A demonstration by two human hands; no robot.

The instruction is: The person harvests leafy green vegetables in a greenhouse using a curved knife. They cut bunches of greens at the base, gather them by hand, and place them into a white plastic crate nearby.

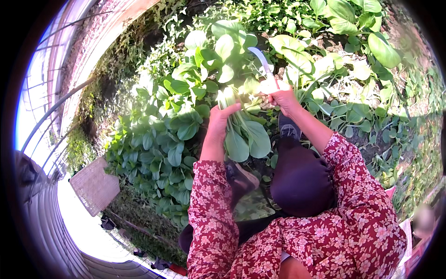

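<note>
My left hand (220, 120) grips a bunch of leafy greens (238, 141), which look like bok choy or a similar mustard green. Its pale stem bases point up and away from me, and the broad leaves hang down towards my feet. My right hand (284, 97) is closed around the handle of a sickle (259, 57). The curved blade points away from me, up and to the left, above sunlit foliage. Glare washes out part of the handle and the stem ends. The two hands are close together but apart.
A dense bed of growing greens (156, 150) lies to my left. Larger leafy plants (296, 52) stand ahead and to the right. A perforated plastic crate (95, 186) sits at far left, near metal hoops (52, 111). My shoe (289, 127) rests among plants; a blurred person (423, 221) is at far right.
</note>
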